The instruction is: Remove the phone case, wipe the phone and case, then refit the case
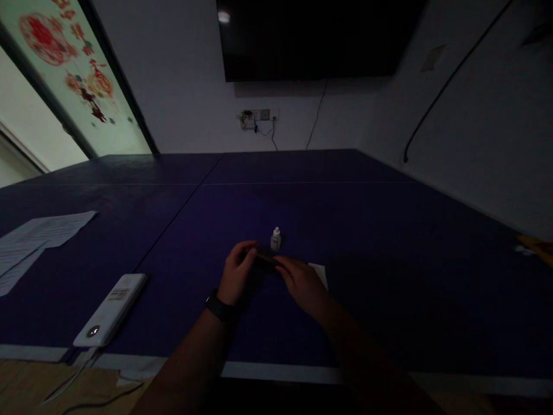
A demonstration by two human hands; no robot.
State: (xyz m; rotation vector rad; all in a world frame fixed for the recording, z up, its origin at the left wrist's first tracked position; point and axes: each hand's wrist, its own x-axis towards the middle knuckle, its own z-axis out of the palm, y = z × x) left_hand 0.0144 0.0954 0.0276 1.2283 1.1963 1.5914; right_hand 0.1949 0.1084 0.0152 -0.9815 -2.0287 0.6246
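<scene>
Between my two hands is a thin, dark, flat object (pixel 265 259), held just above the blue table; its kind is too dim to make out. My left hand (pixel 237 270), below which a dark watch sits on the wrist, is closed on the object's left end. The fingers of my right hand (pixel 300 282) pinch its right end. Just beyond the object, a small clear bottle (pixel 275 240) with a white dropper cap stands upright. A pale piece of paper or card (pixel 319 272) lies partly hidden behind my right hand.
A white power bank (pixel 113 308) with a cable plugged in lies at the table's (pixel 367 230) left front edge. Printed sheets (pixel 43 236) are farther left. A yellow item (pixel 538 249) is at the right edge. A screen (pixel 319 40) hangs on the back wall.
</scene>
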